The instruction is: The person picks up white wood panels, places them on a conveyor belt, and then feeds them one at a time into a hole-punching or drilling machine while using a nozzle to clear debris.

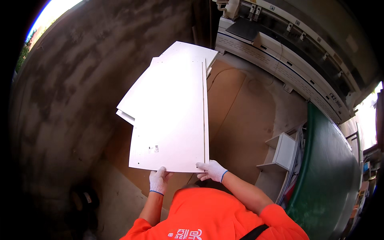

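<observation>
A large white panel (170,120) stretches out in front of me, with a long groove down its right side, small drilled holes and a label near its lower left corner. At its near edge, my left hand (159,180) grips it, thumb on top and the other fingers underneath. My right hand (212,171) closes on the near right corner the same way. Both hands wear white knit gloves with blue cuffs. Beyond and partly under this panel lie more white panels (190,49), turned at an angle; how many cannot be told.
Brown sheets (236,116) cover the floor. A stained grey wall (68,68) rises at the left. Along the back right runs a long white and grey machine (272,60). A green-topped table (328,168) stands at right, beside white shelf-like pieces (283,151). Something dark and round (85,199) sits lower left.
</observation>
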### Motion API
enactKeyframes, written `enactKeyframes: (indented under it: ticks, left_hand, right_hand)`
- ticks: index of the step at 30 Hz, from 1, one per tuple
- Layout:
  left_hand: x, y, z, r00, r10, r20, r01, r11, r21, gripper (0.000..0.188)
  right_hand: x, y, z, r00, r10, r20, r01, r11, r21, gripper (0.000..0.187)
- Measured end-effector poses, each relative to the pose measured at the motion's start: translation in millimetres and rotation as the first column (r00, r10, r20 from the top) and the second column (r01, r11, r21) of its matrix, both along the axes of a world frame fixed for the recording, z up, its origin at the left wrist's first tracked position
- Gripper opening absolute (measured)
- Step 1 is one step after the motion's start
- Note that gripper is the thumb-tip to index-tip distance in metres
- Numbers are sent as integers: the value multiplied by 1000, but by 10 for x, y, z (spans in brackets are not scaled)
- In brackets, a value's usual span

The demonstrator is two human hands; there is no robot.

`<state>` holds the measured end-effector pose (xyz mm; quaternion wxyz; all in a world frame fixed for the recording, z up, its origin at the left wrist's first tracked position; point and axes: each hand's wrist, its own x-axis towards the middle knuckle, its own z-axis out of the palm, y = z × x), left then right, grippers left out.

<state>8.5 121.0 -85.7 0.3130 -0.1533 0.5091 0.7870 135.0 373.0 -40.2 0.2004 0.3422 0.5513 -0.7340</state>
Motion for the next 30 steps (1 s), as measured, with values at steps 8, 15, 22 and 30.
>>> enactKeyframes:
  ticks: [8, 15, 22, 30]
  left_hand:
    - [-493, 275, 395, 947, -309, -83, 297, 946, -129, 23]
    - [-422, 1662, 476, 93, -821, -563, 420, 545, -725, 59]
    - [-1929, 2455, 559, -544, -826, -149, -380, 401, -833, 92]
    - [-1797, 4022, 607, -55, -984, -167, -409, 175, -896, 84]
  right_hand:
    - [264, 2010, -478, 772, -582, -254, 609, 792, 35, 31]
    - [298, 2014, -540, 547, -696, -465, 826, 540, 164, 38]
    - [1584, 1466, -709, 498, -840, -215, 867, 491, 89, 12]
    - [2400, 640, -900, 403, -908, -116, 914, 406, -4, 17]
